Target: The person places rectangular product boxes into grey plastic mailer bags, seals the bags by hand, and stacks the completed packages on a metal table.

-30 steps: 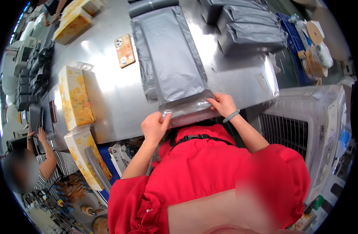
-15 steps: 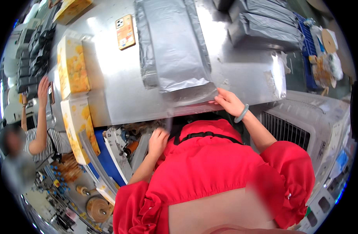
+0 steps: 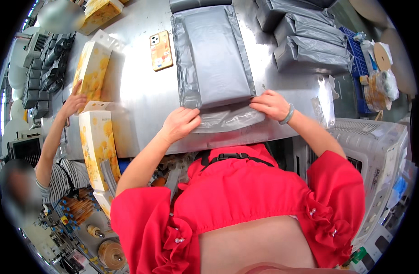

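A grey plastic mailing bag (image 3: 216, 64) lies lengthwise before me on the metal table, with a box-shaped bulge inside. Its near end is a loose, see-through flap (image 3: 230, 118) that spreads toward the table edge. My left hand (image 3: 182, 124) pinches the flap's left corner, fingers pressed together. At the right corner, my right hand (image 3: 272, 106), a pale bangle on its wrist, grips the same flap between thumb and fingers. A phone in an orange patterned case (image 3: 161, 51) rests left of the bag.
Several filled grey bags (image 3: 309, 52) are stacked at the far right beside a blue crate (image 3: 361, 73). Yellow-and-white boxes (image 3: 94, 148) line the left, where a co-worker's hand (image 3: 73, 101) touches one. A white plastic casing (image 3: 369, 141) stands at the right.
My left hand has risen from below the table edge to the flap's left corner. My right hand keeps hold at the right. The co-worker's hand has reached a yellow-and-white box.
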`<state>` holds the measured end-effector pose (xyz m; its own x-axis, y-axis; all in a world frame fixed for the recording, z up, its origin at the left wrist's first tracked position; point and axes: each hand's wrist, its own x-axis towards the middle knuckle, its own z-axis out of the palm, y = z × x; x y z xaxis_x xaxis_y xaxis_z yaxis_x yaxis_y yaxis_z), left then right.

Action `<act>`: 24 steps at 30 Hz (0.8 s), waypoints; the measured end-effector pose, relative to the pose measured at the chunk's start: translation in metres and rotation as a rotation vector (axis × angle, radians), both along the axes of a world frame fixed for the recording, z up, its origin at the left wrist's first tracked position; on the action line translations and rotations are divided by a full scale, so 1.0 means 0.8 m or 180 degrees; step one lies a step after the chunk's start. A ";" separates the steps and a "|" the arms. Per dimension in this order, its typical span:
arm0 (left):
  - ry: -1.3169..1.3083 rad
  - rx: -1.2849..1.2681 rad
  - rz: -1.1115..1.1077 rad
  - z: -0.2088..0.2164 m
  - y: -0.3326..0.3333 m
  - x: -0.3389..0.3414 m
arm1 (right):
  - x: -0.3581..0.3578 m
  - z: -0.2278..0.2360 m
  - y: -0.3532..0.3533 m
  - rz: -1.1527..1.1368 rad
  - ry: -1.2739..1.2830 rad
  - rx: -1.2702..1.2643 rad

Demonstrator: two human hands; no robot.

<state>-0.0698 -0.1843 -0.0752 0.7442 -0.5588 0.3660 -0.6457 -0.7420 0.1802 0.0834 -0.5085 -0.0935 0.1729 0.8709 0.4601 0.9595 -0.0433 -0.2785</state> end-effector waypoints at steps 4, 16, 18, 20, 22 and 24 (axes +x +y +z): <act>0.0396 -0.2107 0.1649 0.007 -0.025 0.031 | -0.005 0.002 0.022 -0.1456 0.1541 0.0987; 0.0412 -0.2740 0.2769 -0.042 -0.037 0.135 | 0.083 -0.033 0.094 -0.2729 0.2851 0.0889; 0.1518 -0.3432 0.2872 -0.068 -0.036 0.136 | 0.083 0.003 0.120 -0.2034 0.4891 0.1482; 0.1915 -0.4179 0.2959 -0.068 -0.059 0.138 | 0.061 -0.009 0.146 -0.1823 0.3512 0.0924; 0.1557 -0.4373 0.2357 0.020 -0.068 0.166 | 0.066 0.028 0.137 -0.1138 0.3328 0.1732; 0.1149 -0.3815 0.1453 0.104 -0.076 0.197 | 0.084 0.064 0.117 -0.1018 0.3026 0.2176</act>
